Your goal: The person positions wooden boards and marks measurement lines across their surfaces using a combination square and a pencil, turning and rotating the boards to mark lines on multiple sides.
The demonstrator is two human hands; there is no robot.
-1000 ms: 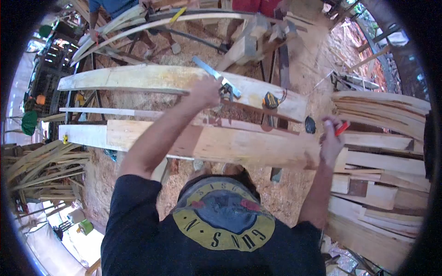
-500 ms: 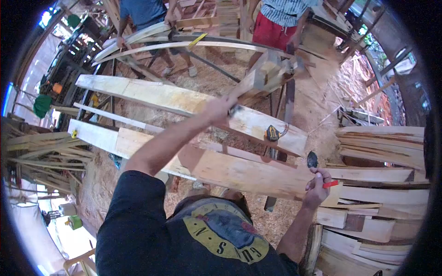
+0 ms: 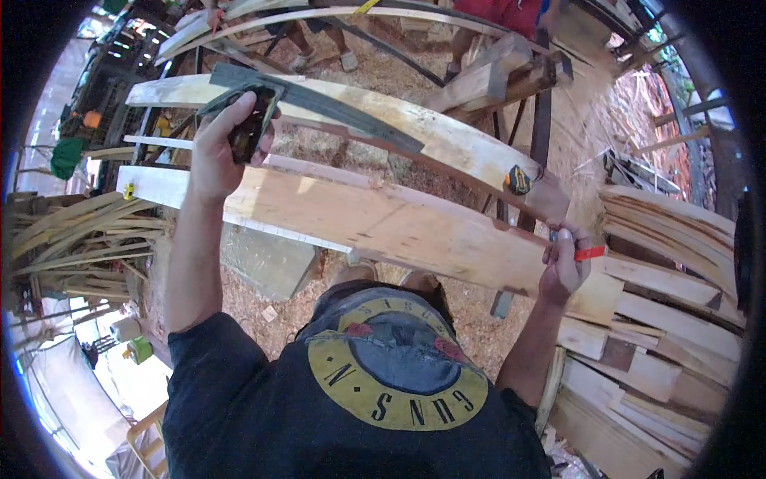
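My left hand [image 3: 217, 156] is raised over the left part of the planks, wrapped around a dark, glossy oblong object [image 3: 254, 132]; its kind is unclear. Just beyond, a long dark grey tapered shape [image 3: 343, 112] crosses the far plank [image 3: 455, 156]; whether it joins the held object I cannot tell. My right hand [image 3: 565, 263] is closed at the right end of the near plank [image 3: 383, 215], with a flat red pencil [image 3: 590, 253] sticking out to the right. Something small and dark at its fingertips is unclear. A yellow-and-black tape measure [image 3: 517, 180] rests on the far plank.
Stacked boards [image 3: 662, 343] fill the right side. Thin offcuts [image 3: 88, 247] are heaped at the left. A thick wooden beam [image 3: 499, 72] stands beyond the far plank. Another person's legs [image 3: 327, 48] and a person in red shorts [image 3: 499, 12] are at the far side.
My left hand has swung left and back from the middle of the far plank. The grey tapered shape has appeared. My right hand stays near the plank's end; the dark teardrop-shaped thing above it is gone.
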